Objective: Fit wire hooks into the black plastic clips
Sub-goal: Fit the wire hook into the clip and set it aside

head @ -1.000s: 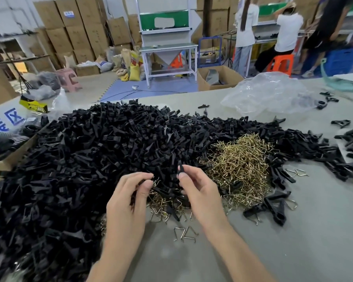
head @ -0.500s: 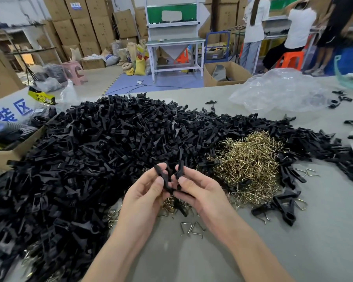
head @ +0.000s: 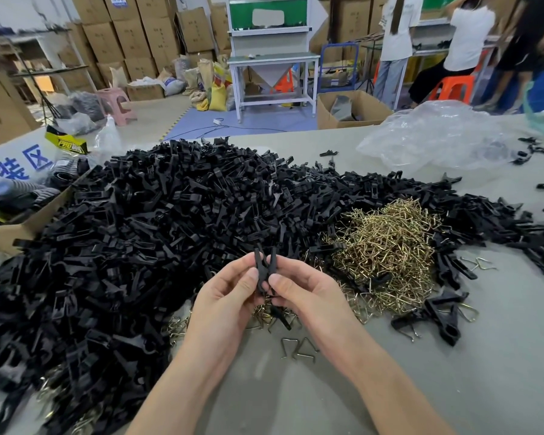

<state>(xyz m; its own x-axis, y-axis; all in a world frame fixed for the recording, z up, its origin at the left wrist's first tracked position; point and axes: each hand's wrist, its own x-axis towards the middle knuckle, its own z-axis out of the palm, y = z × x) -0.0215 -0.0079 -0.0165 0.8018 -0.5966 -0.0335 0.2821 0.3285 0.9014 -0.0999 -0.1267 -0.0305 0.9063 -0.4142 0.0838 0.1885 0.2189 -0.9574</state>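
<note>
A black plastic clip (head: 265, 267), two halves pressed together, stands upright between my hands above the table's near middle. My left hand (head: 223, 301) pinches its left half with thumb and fingers. My right hand (head: 305, 293) pinches the right half the same way. A huge heap of black clip halves (head: 132, 233) fills the left and centre of the table. A pile of brass wire hooks (head: 387, 243) lies just right of my hands. Two loose wire hooks (head: 299, 348) rest on the table below my wrists.
Finished clips with hooks (head: 437, 315) lie at the right of the grey table (head: 453, 372). A crumpled clear plastic bag (head: 437, 139) sits at the back right. A cardboard box (head: 10, 227) stands at the left edge. People work at benches behind.
My hands lifted out of the heap with two clip halves and brought them together upright. They now hold the joined clip a little higher and closer to me.
</note>
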